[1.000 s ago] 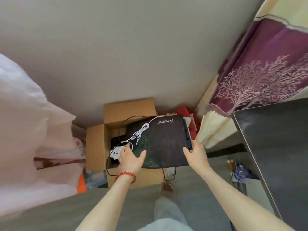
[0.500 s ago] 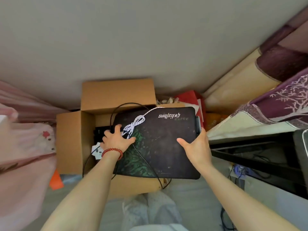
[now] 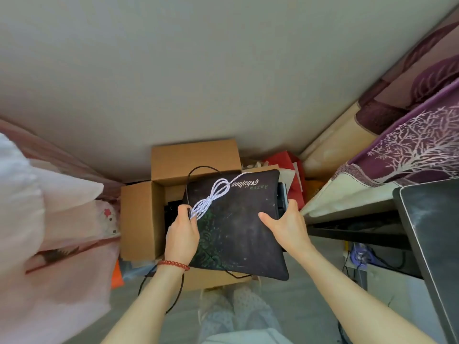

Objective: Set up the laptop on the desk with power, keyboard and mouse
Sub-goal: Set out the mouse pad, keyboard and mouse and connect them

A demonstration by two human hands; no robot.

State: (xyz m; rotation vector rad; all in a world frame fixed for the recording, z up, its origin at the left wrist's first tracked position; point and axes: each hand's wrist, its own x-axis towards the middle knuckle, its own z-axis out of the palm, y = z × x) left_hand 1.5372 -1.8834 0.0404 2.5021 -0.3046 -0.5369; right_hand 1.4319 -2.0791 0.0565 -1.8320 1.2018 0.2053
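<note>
Both hands: busy on one stack held over the open brown cardboard box (image 3: 173,184). The left hand (image 3: 182,232) grips the stack's left edge, fingers curled under it; the right hand (image 3: 285,225) clamps the right edge, thumb on top.
Stack: a black fabric mouse pad with green print (image 3: 238,229) lies on top, with a bundled white braided cable (image 3: 212,199) resting on it. Under its right edge a dark, flat slab with a pale rim (image 3: 282,198) shows, probably the laptop, though too little of it shows to be sure.
Black cord: a thin black wire (image 3: 201,168) loops up out of the box and trails down past the left wrist.
Progress: early, by my judgement. The gear is only being lifted from storage; nothing is on the desk, plugged in or connected yet. Keyboard and mouse cannot be made out.
Desk: a dark desktop with a pale edge (image 3: 432,234) stands at the right, well apart from the stack.
Room: plain grey wall, grey floor, purple tree-patterned curtain (image 3: 409,145) at right, pink fabric (image 3: 62,219) at left, a red bag (image 3: 293,170) behind the box.
</note>
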